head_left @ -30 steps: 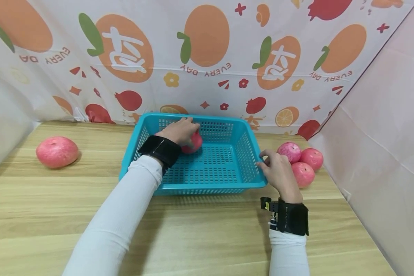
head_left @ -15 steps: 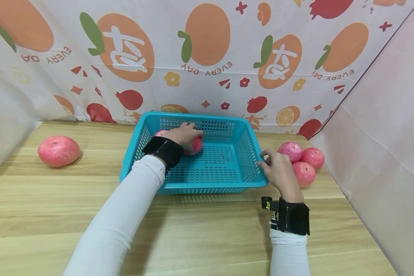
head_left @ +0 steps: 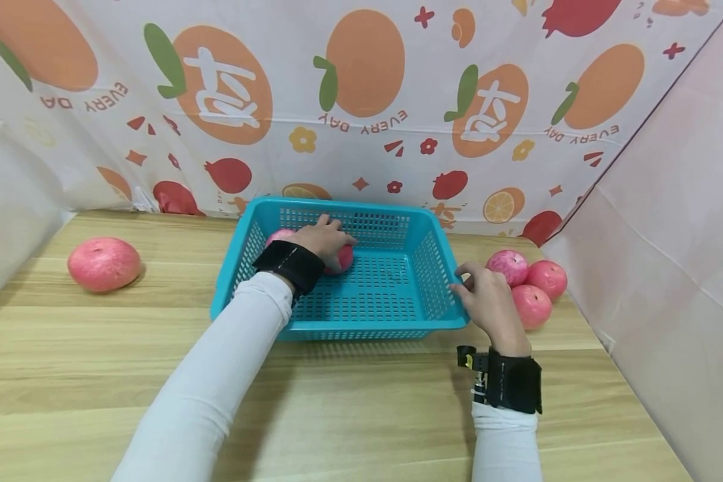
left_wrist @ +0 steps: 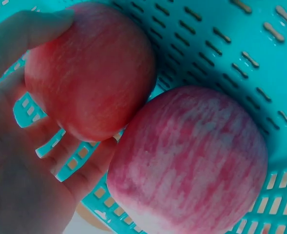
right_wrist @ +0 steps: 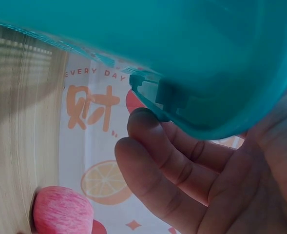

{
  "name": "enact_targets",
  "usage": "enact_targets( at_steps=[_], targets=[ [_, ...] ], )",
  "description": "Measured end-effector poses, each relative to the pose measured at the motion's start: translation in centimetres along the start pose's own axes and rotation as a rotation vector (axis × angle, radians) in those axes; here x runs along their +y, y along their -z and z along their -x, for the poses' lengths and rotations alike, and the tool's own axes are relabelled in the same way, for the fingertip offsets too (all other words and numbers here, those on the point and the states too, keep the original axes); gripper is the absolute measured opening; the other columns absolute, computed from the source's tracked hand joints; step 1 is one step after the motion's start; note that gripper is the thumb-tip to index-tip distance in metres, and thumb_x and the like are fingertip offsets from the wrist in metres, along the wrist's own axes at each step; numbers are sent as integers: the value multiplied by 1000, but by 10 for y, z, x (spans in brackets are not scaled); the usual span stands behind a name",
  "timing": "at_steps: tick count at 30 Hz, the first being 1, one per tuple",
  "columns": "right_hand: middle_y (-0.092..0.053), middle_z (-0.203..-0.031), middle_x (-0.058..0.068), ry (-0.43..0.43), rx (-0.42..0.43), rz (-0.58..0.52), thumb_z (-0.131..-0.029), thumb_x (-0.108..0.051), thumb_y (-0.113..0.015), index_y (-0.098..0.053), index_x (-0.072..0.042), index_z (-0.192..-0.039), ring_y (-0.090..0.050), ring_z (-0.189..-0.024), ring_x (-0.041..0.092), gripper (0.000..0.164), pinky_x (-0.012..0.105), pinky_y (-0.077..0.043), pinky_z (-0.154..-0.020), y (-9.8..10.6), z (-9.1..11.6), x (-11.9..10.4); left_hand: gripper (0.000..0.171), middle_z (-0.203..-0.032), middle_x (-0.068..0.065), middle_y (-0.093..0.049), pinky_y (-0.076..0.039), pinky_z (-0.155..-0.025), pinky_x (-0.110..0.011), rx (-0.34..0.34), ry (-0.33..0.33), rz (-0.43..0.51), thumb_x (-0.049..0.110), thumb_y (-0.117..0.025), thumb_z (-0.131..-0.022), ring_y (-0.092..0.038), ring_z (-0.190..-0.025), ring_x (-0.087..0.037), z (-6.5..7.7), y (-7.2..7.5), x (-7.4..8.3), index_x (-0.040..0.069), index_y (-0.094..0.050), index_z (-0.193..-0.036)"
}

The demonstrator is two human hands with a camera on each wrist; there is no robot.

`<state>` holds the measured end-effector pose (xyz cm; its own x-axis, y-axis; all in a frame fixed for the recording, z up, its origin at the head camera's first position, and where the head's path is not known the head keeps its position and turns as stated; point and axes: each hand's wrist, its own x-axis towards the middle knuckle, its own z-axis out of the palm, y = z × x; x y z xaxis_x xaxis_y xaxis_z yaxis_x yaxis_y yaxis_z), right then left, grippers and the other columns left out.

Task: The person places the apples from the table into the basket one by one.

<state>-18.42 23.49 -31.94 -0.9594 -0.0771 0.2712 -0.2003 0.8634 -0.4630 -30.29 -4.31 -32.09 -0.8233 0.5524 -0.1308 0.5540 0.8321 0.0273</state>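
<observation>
A turquoise plastic basket (head_left: 361,326) with slotted walls sits on the table. Inside its left half, my left hand (head_left: 320,239) holds a red apple (left_wrist: 92,70), thumb on one side and fingers on the other. Pressed up beside that apple in the left wrist view is a streaked pink apple (left_wrist: 189,158); in the head view the hand and wrist strap mostly cover it. At the basket's right end my right hand (head_left: 485,294) grips the rim (right_wrist: 216,129), fingers curled under the edge in the right wrist view.
One large pink apple (head_left: 104,264) lies alone on the wooden table (head_left: 361,402), left of the basket. Several apples (head_left: 530,306) cluster just beyond the right hand. A fruit-print curtain (head_left: 361,161) rises close behind the basket, and a pale wall (head_left: 669,268) borders the right side.
My left hand has shifted slightly right and nearer with the red apple, and more of the streaked apple shows at its left. The right hand has stayed at the basket rim.
</observation>
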Motion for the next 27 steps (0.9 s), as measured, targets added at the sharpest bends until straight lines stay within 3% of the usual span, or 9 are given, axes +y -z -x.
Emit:
enact_targets(
  at_steps=[19, 27],
  targets=[
    [-63, -84, 20, -4, 3, 14, -83, -12, -64, -58, 2, -108, -59, -66, 25, 28, 43, -56, -60, 3, 0, -1, 55, -132, -17, -41, -48, -81, -49, 21, -13, 2, 22, -69, -78, -28, -117, -36, 0, 3, 1, 19, -48, -129],
    [-63, -85, 19, 5, 3, 15, -83, -11, -64, -58, 1, -107, -59, -67, 25, 28, 43, -56, -61, 1, 1, -1, 67, -135, -17, -36, -31, -99, -55, 59, -43, 29, 36, -65, -79, -26, -121, -34, -2, 12, 1, 17, -37, -136]
  ],
)
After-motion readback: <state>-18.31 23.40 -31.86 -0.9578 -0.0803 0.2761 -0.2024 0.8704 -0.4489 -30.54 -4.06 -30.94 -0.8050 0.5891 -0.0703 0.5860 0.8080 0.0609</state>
